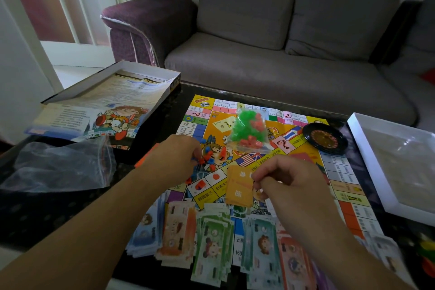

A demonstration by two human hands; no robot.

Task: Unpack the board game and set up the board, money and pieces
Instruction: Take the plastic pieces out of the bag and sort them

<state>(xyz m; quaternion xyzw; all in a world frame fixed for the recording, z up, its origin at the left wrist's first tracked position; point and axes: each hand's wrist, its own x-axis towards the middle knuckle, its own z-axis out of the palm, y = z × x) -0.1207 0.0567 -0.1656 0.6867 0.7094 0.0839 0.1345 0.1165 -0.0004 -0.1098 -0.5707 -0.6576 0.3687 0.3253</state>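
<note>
Head view: left hand [179, 150] curls its fingers among small pieces [204, 160] on the board [348, 186]; right hand [282, 176] pinches an orange card stack [239, 187] above the money [211, 235].

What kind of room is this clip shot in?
Most likely a home living room: a grey sofa with loose cushions stands right behind a low dark coffee table, on which the game board lies unfolded.
</note>
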